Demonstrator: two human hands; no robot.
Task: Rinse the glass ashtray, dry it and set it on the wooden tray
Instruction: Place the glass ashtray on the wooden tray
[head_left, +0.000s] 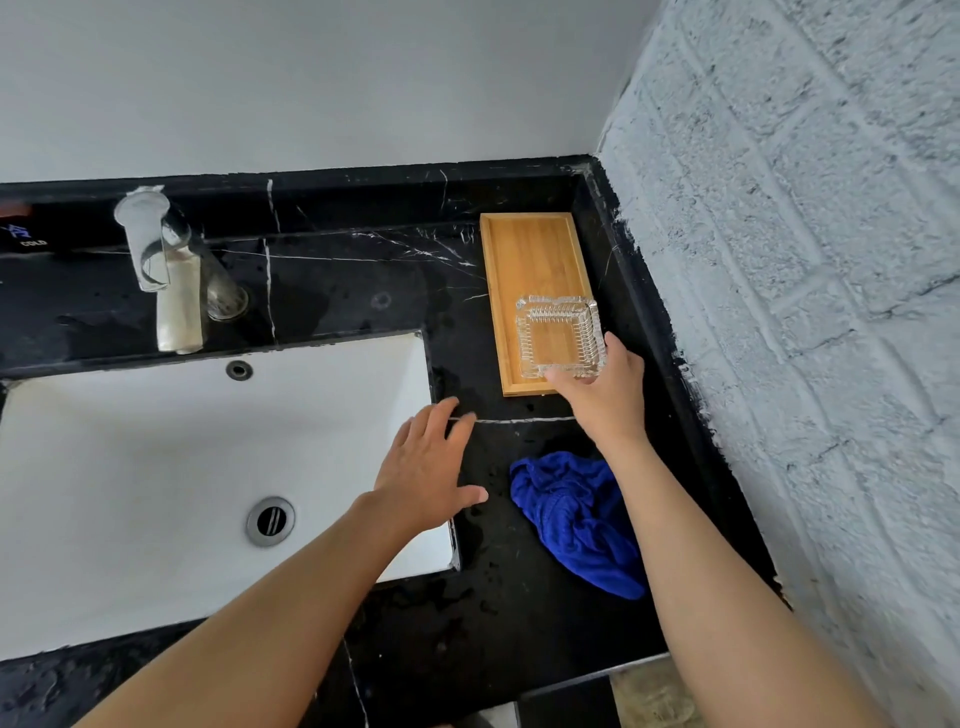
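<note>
One step remains: the right hand (602, 395) grips the ashtray (560, 336) at the tray's (530, 249) six-o'clock end (apparently seated). Next: release gently. Left hand (428, 462) hovers empty, fingers spread.

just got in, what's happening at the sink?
A person's right hand grips the near corner of the glass ashtray, which sits over the near end of the wooden tray. The left hand hovers open at the sink's right edge. A crumpled blue cloth lies on the wet black counter.
</note>
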